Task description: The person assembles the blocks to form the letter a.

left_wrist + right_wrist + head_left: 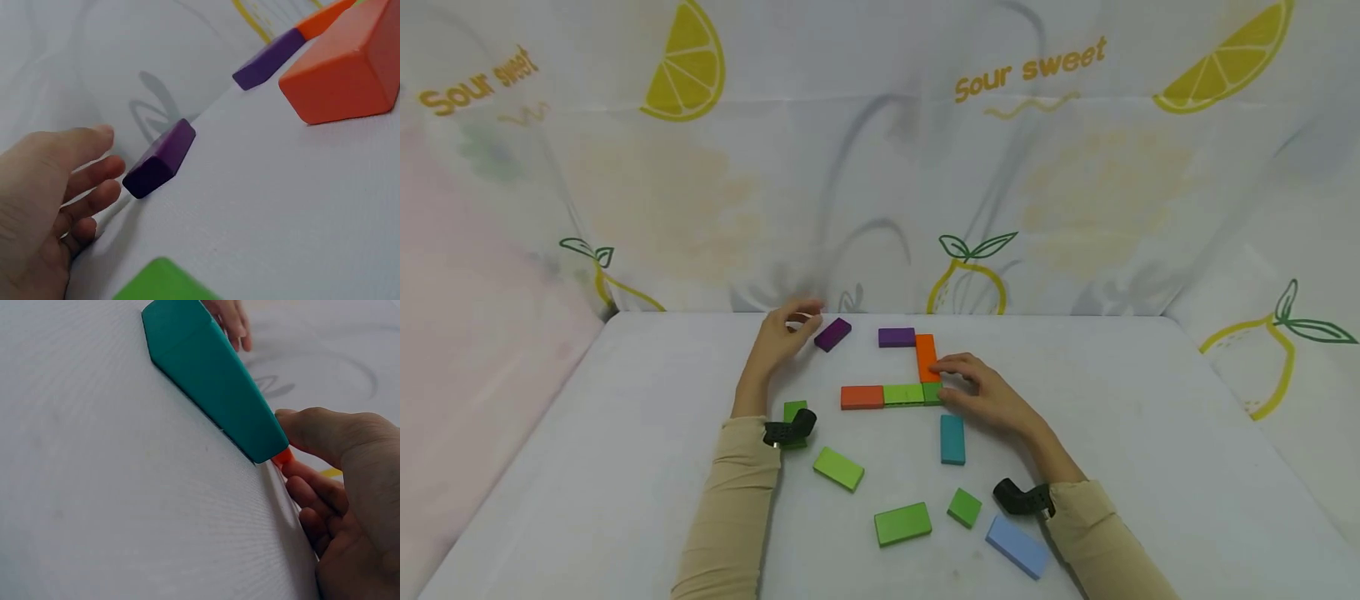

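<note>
My left hand (pixel 778 337) hovers with loosely bent fingers beside a dark purple block (pixel 832 335), which lies at a slant near the table's back edge. In the left wrist view a small gap shows between the fingertips and that block (pixel 159 159). My right hand (pixel 988 396) touches the right side of an upright-running orange block (pixel 927 358) with its fingertips, its thumb at the end of a small green block (pixel 932 393). A light green block (pixel 903 394) and a red-orange block (pixel 862 397) continue the row leftward. Another purple block (pixel 897 337) meets the orange block's top left.
A teal block (pixel 952 440) lies just below the right hand. Nearer the front are a light green block (pixel 838 469), a green block (pixel 902 525), a small green square (pixel 964 507) and a light blue block (pixel 1017 547). Green (pixel 794 410) shows behind the left wrist camera.
</note>
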The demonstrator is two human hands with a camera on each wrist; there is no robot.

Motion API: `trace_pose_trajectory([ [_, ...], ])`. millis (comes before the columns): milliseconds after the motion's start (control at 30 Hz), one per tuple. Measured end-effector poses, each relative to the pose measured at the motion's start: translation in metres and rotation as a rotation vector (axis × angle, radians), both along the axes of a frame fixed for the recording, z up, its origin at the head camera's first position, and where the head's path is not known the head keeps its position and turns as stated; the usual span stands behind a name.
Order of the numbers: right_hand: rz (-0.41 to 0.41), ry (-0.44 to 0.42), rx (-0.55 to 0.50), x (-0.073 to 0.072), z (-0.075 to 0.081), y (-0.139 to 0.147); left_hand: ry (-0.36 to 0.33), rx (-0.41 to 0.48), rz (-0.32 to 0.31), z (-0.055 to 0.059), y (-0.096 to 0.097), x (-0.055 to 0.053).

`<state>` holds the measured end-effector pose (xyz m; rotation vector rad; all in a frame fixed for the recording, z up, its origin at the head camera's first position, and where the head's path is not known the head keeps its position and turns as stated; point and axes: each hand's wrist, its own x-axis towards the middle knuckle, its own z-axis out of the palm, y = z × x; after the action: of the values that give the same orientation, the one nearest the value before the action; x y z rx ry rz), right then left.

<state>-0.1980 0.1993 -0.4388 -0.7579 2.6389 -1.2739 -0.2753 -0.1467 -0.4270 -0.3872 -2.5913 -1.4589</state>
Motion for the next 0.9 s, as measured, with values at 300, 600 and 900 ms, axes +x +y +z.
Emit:
trace_pose_trajectory([
  [300,-0.007,-0.026,-0.003,0.000,0.000,-0.001,-0.040,-0.087,0.025,-0.020,0.004,0.003],
  [600,-0.011,-0.014,0.008,0.000,0.003,-0.001,-0.061,-0.156,0.047,-0.018,0.008,0.004],
  [900,-0.003,-0.012,0.004,0.000,0.000,0.000,-0.068,-0.186,0.024,-0.018,0.008,0.008],
])
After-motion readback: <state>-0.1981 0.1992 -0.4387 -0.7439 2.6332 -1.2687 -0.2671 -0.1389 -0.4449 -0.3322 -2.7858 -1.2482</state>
